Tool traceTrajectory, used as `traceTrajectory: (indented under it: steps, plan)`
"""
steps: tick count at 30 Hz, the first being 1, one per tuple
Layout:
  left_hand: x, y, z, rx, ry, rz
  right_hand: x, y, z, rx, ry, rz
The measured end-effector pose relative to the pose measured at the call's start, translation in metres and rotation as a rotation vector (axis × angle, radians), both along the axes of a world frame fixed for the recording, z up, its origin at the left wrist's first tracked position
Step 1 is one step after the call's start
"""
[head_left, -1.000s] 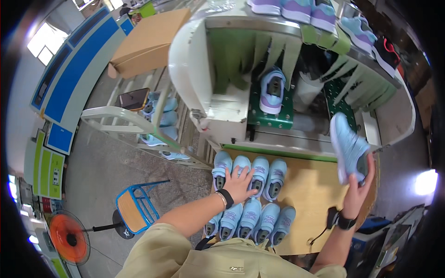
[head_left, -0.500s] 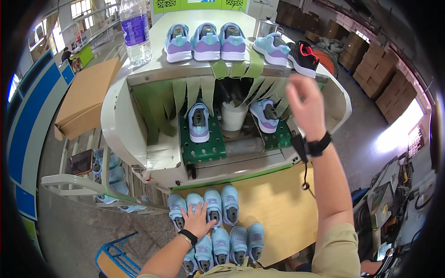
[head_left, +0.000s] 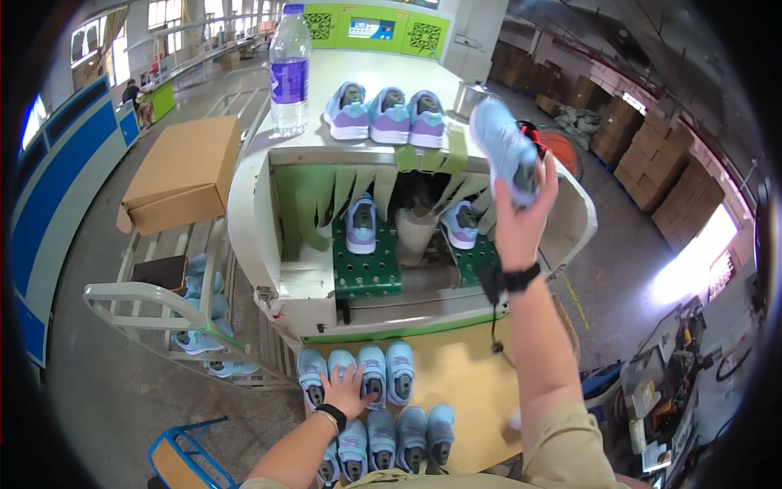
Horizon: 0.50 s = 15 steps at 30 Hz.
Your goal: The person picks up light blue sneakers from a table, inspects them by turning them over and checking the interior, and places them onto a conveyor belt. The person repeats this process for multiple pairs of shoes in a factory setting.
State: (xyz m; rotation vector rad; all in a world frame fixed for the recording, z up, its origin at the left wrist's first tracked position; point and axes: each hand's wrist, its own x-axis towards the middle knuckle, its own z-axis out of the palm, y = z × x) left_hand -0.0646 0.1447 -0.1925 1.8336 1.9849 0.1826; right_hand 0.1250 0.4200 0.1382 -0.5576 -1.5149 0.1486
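My right hand (head_left: pixel 525 216) grips a light-blue sneaker (head_left: pixel 503 140) by its heel end, above the right side of the machine's top. Behind it a black and red shoe (head_left: pixel 533 134) is mostly hidden. Below, my left hand (head_left: pixel 346 393) lies with fingers spread over the left part of the back row of blue sneakers (head_left: pixel 399 371). A second row of blue sneakers (head_left: pixel 411 436) stands nearer me. Two blue and lilac sneakers, one on the left (head_left: pixel 361 224) and one on the right (head_left: pixel 460 224), sit on the green perforated belts in the machine's opening.
Three sneakers (head_left: pixel 388 114) and a water bottle (head_left: pixel 290 77) stand on the machine's white top (head_left: pixel 366 69). To the left are a cardboard box (head_left: pixel 183 171) and a metal rack (head_left: pixel 163 297) holding more shoes. A blue-framed stool (head_left: pixel 183 456) stands at lower left.
My right hand has taken hold of the light-blue sneaker that stood beside the black shoe and lifted it. My left hand stays over the back row. The view has shifted.
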Motion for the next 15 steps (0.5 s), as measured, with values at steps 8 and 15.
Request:
traceTrajectory:
  steps: [8,15]
  plan:
    - [0.012,0.024,0.096,0.310,-1.092,0.008,0.023,-0.209,-0.082,-0.189,-0.056,0.300]
    - [0.039,-0.038,0.208,-0.153,-2.247,0.090,0.039,-0.315,-0.096,-0.489,-0.227,0.653]
